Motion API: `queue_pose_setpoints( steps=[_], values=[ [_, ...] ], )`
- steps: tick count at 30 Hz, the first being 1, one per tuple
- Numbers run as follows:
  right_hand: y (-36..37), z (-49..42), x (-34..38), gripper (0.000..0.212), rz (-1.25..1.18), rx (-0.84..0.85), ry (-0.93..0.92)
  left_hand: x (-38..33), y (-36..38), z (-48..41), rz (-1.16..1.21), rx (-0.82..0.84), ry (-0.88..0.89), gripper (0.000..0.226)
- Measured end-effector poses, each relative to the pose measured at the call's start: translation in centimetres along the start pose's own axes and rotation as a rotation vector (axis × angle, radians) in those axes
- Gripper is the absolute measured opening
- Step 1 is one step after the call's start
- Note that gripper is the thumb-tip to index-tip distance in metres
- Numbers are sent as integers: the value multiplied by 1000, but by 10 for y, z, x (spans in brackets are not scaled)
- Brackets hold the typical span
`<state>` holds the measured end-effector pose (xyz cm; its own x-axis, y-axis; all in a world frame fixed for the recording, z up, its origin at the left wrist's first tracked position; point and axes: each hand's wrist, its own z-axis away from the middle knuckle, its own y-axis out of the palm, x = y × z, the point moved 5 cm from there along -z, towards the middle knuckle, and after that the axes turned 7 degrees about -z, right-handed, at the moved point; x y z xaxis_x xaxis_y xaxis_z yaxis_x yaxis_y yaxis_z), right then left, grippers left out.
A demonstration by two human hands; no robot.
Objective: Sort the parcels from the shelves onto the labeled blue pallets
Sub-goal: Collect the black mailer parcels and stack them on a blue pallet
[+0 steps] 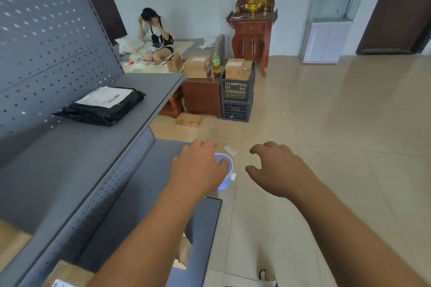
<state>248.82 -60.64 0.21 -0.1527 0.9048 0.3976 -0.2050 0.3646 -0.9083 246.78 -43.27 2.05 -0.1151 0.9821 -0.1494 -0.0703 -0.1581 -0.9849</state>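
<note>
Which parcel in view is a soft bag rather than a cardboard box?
The white-labelled black plastic bag, lying flat on the grey shelf. The rest are brown cardboard boxes.

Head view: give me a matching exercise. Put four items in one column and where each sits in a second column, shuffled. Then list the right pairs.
Items
1. black parcel
2. green-capped bottle
3. small flat cardboard box
4. rightmost cardboard box

Places
A. in the top dark crate
B. on the tiled floor
C. on the grey shelf
D. on the brown cabinet

Pairs: 1-C, 2-D, 3-B, 4-A
</note>
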Motion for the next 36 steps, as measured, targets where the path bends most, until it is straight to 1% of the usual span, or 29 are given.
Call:
queue_pose_setpoints(
  steps=[6, 10, 16, 21, 29, 36],
  values=[
    [-32, -96, 1, 48, 19, 59, -179, -12, -23, -65, 96, -54, -154, 53],
    [-53, -148, 23, 49, -27, 60, -311, -5, -43, -90, 88, -135, -256, 54],
    [-56, -197, 79, 49, -73, 86, -507, 31, -72, -99, 101, -243, -419, 55],
    [-45, -232, 142, 48, -115, 95, -640, 84, -92, -103, 71, -345, -559, 54],
    [-28, -259, 222, 50, -190, 115, -760, 157, -109, -104, 41, -449, -704, 52],
    [4, -277, 278, 47, -239, 193, -804, 203, -107, -94, 23, -422, -863, 52]
  ],
)
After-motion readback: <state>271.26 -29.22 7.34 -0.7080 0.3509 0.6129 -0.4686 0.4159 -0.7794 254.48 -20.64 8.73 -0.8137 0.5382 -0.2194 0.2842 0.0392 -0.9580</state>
